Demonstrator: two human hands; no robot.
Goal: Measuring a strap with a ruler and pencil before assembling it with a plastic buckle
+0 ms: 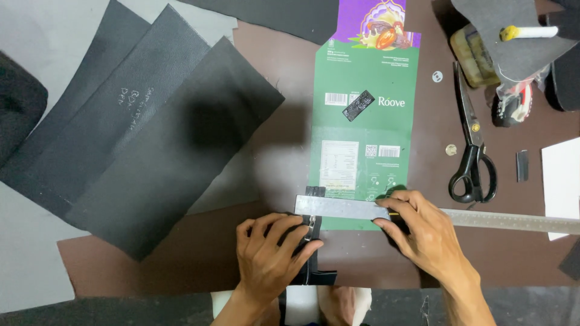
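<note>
We press our left hand [272, 247] flat, fingers together, on a black strip [313, 241] that runs under the near end of the steel ruler [423, 214]. Our right hand [417, 226] pinches a small tool against the ruler's edge. Beyond the ruler lies green flattened packaging [362, 130]; black scissors [472, 151] sit right of it.

A flattened green cardboard package with a purple top panel [362, 115] lies just beyond both hands; white label patches sit on its green face.
</note>
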